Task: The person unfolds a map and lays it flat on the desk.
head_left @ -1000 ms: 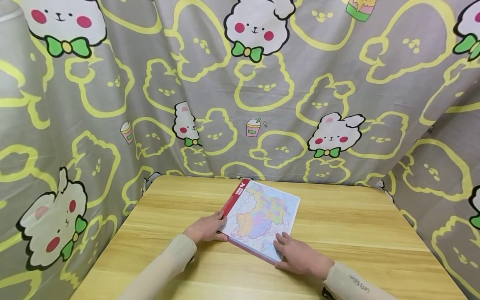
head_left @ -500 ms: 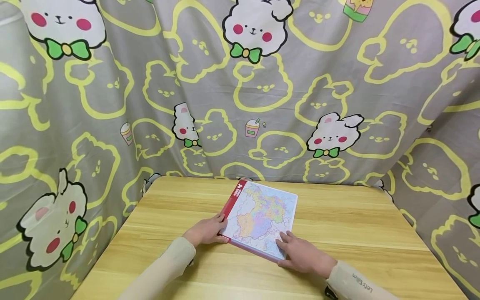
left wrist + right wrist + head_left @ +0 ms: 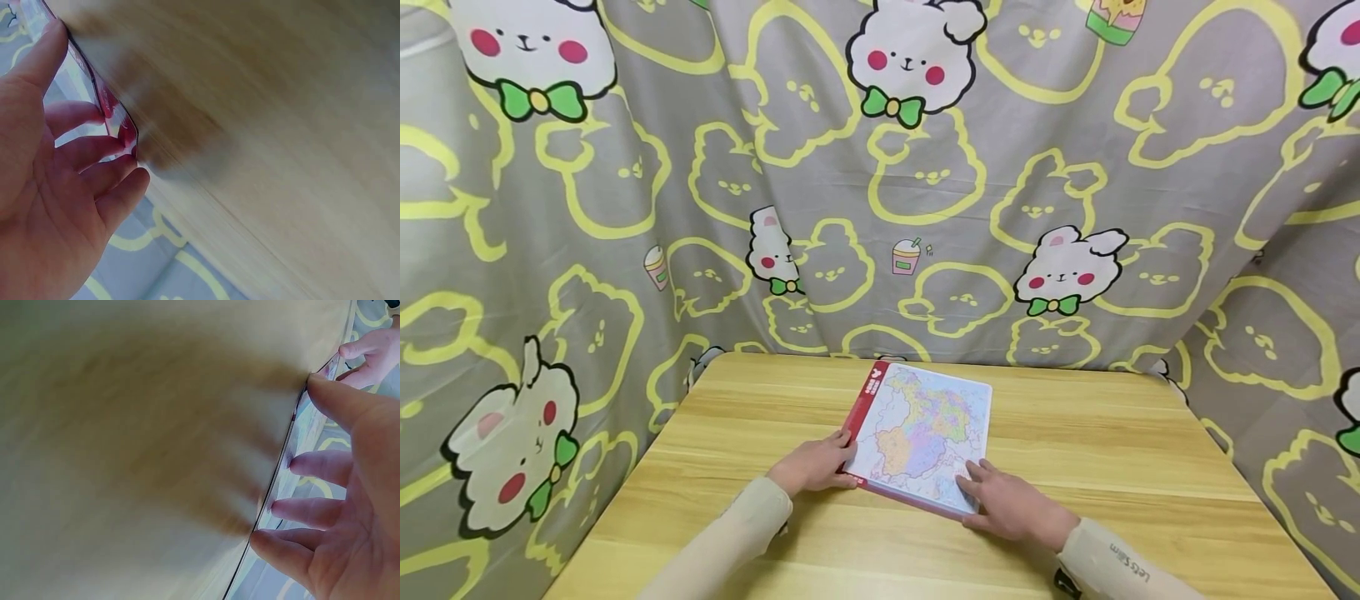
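Observation:
A flat, thin box (image 3: 917, 450) with a coloured map on top and a red strip along its left side lies at a slant on the table. My left hand (image 3: 815, 464) touches its near left corner. In the left wrist view, the thumb and lightly bent fingers of this hand (image 3: 56, 175) lie along the red, glossy edge. At the near right corner is my right hand (image 3: 1015, 504), fingertips on the map's margin and thumb at the near side. The right wrist view shows its fingers (image 3: 312, 512) spread along the box edge (image 3: 294, 419).
The box rests on a wood-grain table (image 3: 1120, 450), towards the back edge. Behind and on both sides hangs a grey curtain (image 3: 842, 183) with rabbit and yellow outline prints. Light sleeves (image 3: 730, 533) cover both forearms.
The box has turned slightly anticlockwise: its near right corner has shifted right, its far right corner left. My right hand has moved a little to the right with it; my left hand stays nearly in place.

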`<action>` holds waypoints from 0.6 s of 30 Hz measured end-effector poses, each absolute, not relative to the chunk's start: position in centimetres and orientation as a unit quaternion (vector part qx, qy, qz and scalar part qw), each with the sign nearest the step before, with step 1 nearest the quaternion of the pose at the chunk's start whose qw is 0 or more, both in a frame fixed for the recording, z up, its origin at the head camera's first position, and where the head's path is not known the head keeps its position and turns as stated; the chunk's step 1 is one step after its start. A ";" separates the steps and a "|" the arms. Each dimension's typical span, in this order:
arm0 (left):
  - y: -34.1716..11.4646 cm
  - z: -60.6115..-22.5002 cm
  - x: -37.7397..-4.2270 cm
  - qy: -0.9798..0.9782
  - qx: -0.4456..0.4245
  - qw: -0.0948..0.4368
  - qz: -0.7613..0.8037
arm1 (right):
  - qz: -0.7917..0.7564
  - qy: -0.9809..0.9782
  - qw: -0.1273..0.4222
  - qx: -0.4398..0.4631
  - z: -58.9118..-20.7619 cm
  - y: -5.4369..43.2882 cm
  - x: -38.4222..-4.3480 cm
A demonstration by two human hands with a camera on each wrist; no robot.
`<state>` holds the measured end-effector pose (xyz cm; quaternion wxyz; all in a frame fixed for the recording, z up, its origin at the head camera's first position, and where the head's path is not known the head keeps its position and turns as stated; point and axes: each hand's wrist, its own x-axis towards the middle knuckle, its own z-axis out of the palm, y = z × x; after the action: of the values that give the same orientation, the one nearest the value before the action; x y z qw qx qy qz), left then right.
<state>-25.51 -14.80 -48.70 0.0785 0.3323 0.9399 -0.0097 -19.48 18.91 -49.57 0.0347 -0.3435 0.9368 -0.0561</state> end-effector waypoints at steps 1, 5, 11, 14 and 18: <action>-14.8 -48.7 -25.5 0.940 0.332 0.078 -0.010 | -0.057 0.937 0.034 -0.343 -49.6 18.9 -19.5; -14.7 -48.5 -25.4 0.940 0.332 0.081 -0.008 | -0.057 0.938 0.027 -0.342 -49.5 19.1 -19.5; -14.6 -48.5 -25.2 0.938 0.338 0.077 -0.014 | -0.061 0.939 0.021 -0.339 -49.3 19.2 -19.6; -14.5 -48.6 -25.1 0.939 0.336 0.075 -0.022 | -0.062 0.940 0.026 -0.336 -49.3 19.2 -19.7; -14.3 -48.7 -25.0 0.940 0.333 0.073 -0.025 | -0.061 0.940 0.027 -0.334 -49.4 19.3 -20.0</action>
<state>-24.96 -14.28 -48.72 0.0734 0.3330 0.9397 -0.0252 -19.98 19.32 -49.37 0.0269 -0.3338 0.9403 -0.0612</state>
